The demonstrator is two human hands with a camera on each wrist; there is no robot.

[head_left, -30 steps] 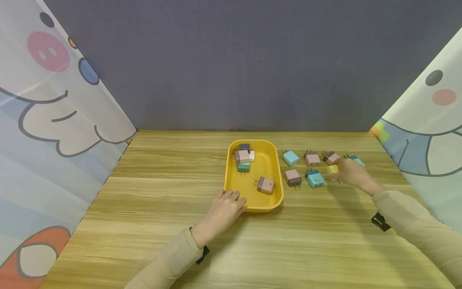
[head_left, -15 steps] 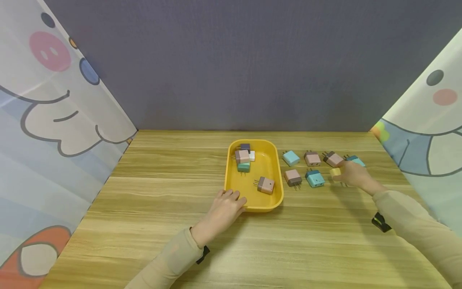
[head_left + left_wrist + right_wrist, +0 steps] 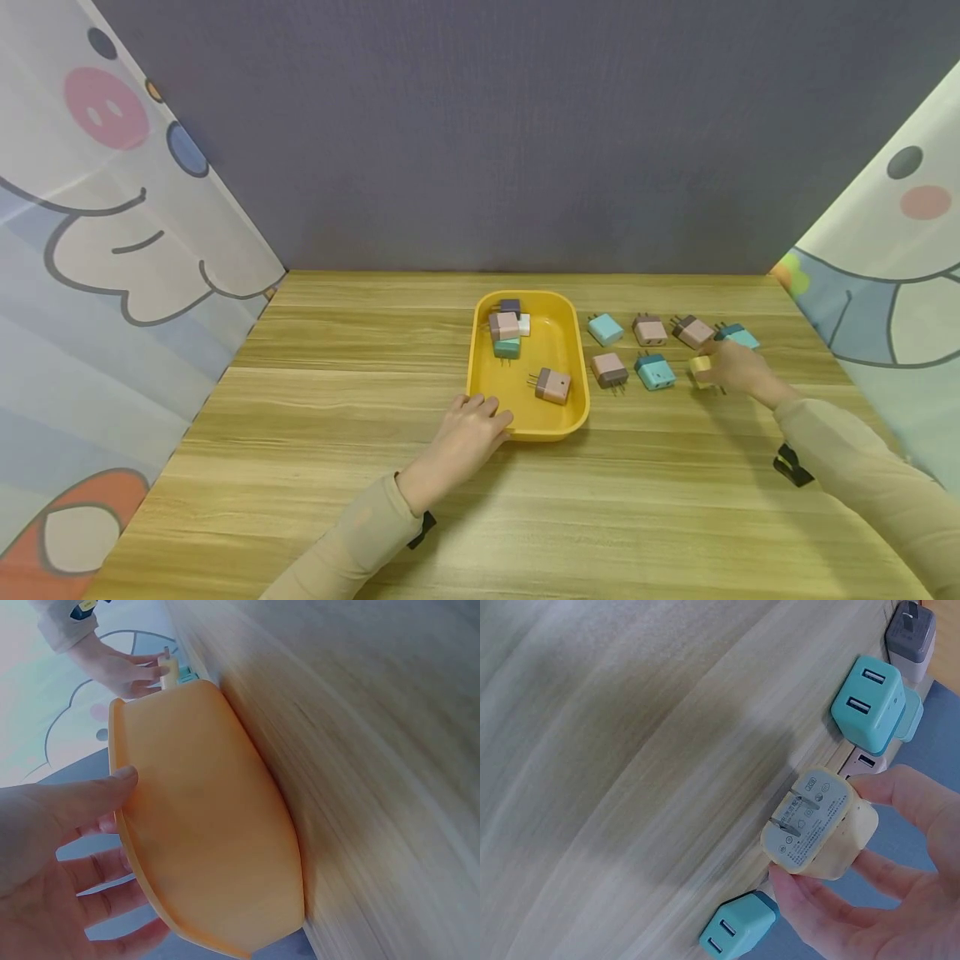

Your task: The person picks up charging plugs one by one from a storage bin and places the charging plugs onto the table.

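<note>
My left hand (image 3: 463,429) grips the near left rim of a yellow plastic bin (image 3: 551,342), thumb against the outer wall and fingers over the inside in the left wrist view. My right hand (image 3: 737,368) pinches a pale yellow plug-in charger (image 3: 836,832) at the right of the table. Its grey prong face, with two metal blades and small print, faces the right wrist camera. Inside the bin, a pink-and-brown charger (image 3: 553,385) lies near the front right. A pink charger (image 3: 507,326), a green one (image 3: 507,347), a dark one and a white one cluster at the back left.
Loose chargers lie right of the bin: a light blue one (image 3: 604,329), a blue-teal one (image 3: 656,372), a teal one (image 3: 738,335) and several pink-and-brown ones (image 3: 609,369). A grey panel (image 3: 525,150) bounds the table's back; cartoon-printed sheets (image 3: 900,250) flank it.
My right hand has shifted slightly right and toward me with the yellow charger, uncovering more of the pink-and-brown charger behind it. My left hand and the bin stay put.
</note>
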